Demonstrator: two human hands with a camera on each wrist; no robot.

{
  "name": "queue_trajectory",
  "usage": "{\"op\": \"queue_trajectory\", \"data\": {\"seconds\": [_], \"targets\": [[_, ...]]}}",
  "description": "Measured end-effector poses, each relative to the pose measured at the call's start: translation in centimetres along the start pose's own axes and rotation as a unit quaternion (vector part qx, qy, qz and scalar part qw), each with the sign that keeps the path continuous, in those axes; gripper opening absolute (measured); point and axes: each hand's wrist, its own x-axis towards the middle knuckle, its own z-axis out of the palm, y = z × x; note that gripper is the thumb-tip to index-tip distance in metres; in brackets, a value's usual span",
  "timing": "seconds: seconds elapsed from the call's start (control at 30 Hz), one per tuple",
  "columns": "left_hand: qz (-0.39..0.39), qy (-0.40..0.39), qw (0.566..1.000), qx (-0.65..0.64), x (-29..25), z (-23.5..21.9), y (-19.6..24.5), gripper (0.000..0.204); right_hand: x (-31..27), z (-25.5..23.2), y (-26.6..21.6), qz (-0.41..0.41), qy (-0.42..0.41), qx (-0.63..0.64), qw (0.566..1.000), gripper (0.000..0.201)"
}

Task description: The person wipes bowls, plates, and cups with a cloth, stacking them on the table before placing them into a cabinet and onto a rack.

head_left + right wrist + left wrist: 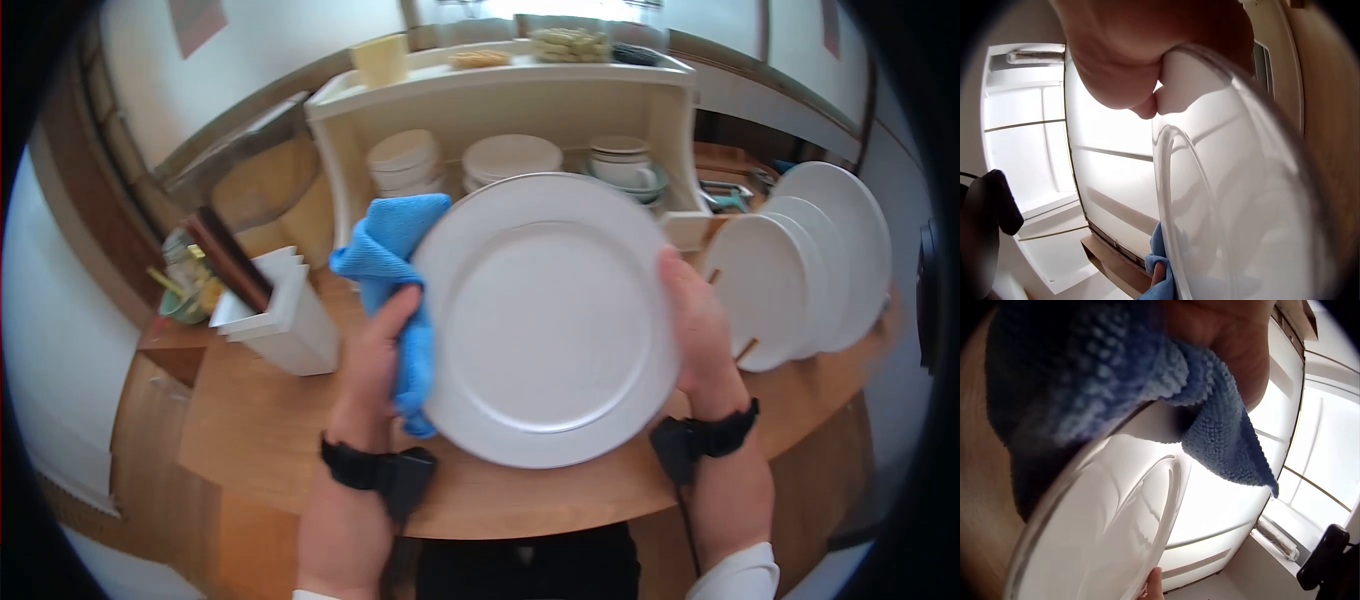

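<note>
A large white plate (560, 330) is held up in front of the person, its face toward the head camera. The left hand (372, 345) grips its left rim through a blue cloth (400, 235); part of the cloth sticks up above the thumb and part hangs below. In the left wrist view the cloth (1225, 434) wraps the rim of the plate (1104, 512). On the opposite side the right hand (698, 325) holds the right rim bare, thumb on the front. In the right wrist view that hand (1147, 56) grips the plate's edge (1241, 156).
Several white plates (755, 290) stand upright in a wooden rack at the right. A cream shelf (520, 100) with stacked bowls (403, 160), plates and cups (625, 170) stands behind. At left is a white container (285, 315) holding a brown object (228, 258). The wooden table (270, 425) lies below.
</note>
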Motion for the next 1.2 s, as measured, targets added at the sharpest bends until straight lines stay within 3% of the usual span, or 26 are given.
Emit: {"op": "queue_trajectory", "data": {"seconds": [0.07,0.13,0.17,0.23,0.3,0.37,0.43,0.5,0.57,0.63,0.67,0.7,0.73,0.77,0.8,0.83,0.9,1.03,1.1,1.17,1.2], "targets": [[0.013,0.012,1.000,-0.017,0.0,0.8,-0.4,0.047,0.3,0.6,0.6,-0.006,0.006,0.028,1.000,0.046],[0.013,0.024,0.998,-0.048,-0.3,2.2,-1.6,0.046,0.1,1.2,1.1,-0.060,0.097,0.106,0.988,0.048],[0.014,0.023,0.998,-0.048,-0.4,2.6,-2.3,0.046,-0.2,1.5,1.4,-0.061,0.096,0.106,0.988,0.048],[0.016,0.027,0.993,-0.111,-0.5,2.7,-3.1,0.045,-0.5,2.5,2.1,-0.109,0.173,0.085,0.975,0.050],[0.013,0.040,0.993,-0.113,0.0,1.7,-2.3,0.045,-0.9,3.2,1.9,-0.105,0.136,0.107,0.979,0.050],[0.005,0.000,0.997,-0.076,0.5,0.6,-0.4,0.045,-1.2,3.2,1.2,-0.093,0.100,0.125,0.983,0.049],[-0.031,-0.027,0.994,-0.098,0.6,-0.4,0.8,0.045,-1.0,1.9,-0.1,-0.012,-0.045,0.191,0.980,0.052],[-0.049,-0.047,0.997,-0.038,0.6,-1.1,0.7,0.044,-0.7,1.4,-0.2,0.023,-0.029,0.150,0.988,0.051],[-0.059,-0.019,0.998,0.016,0.2,-0.6,0.2,0.042,-0.6,1.0,-0.1,0.058,-0.010,0.108,0.992,0.051],[0.018,0.070,0.996,0.048,-0.2,1.2,0.2,0.042,-0.4,0.8,0.0,0.050,-0.024,0.126,0.990,0.049],[0.091,0.102,0.982,0.132,-0.3,1.6,0.4,0.045,-0.4,1.1,0.1,0.050,-0.025,0.127,0.990,0.049],[0.091,0.101,0.982,0.132,-0.2,1.3,0.2,0.045,-0.6,1.7,0.2,0.041,-0.013,0.140,0.989,0.048],[0.219,0.088,0.929,0.285,-0.2,0.6,0.0,0.049,-0.9,2.2,0.3,0.033,-0.001,0.153,0.988,0.048],[0.338,0.072,0.836,0.426,-0.3,0.7,0.3,0.055,-1.3,2.7,0.3,0.032,-0.001,0.152,0.988,0.048],[0.455,0.073,0.675,0.576,-0.2,1.1,1.1,0.065,-1.6,3.1,0.2,0.020,0.008,0.154,0.988,0.048],[0.458,0.074,0.675,0.574,-0.8,1.9,1.5,0.065,-1.7,3.3,0.2,0.007,0.016,0.155,0.988,0.048],[0.425,0.008,0.564,0.708,-2.3,3.8,1.3,0.065,-1.8,3.7,0.2,-0.020,0.028,0.169,0.985,0.048],[0.345,-0.235,0.632,0.653,-5.2,7.5,-1.5,0.064,-0.8,1.4,0.1,-0.062,0.054,0.213,0.974,0.048],[0.377,-0.281,0.616,0.632,-5.9,9.0,-2.7,0.068,-0.4,1.0,0.1,-0.062,0.045,0.207,0.975,0.049],[0.373,-0.281,0.606,0.644,-4.4,8.7,-1.2,0.065,-0.6,1.0,0.1,-0.055,0.038,0.200,0.977,0.049],[0.408,-0.215,0.561,0.687,-2.9,8.5,0.0,0.064,-0.9,1.6,0.4,-0.042,0.031,0.199,0.979,0.049]]}}
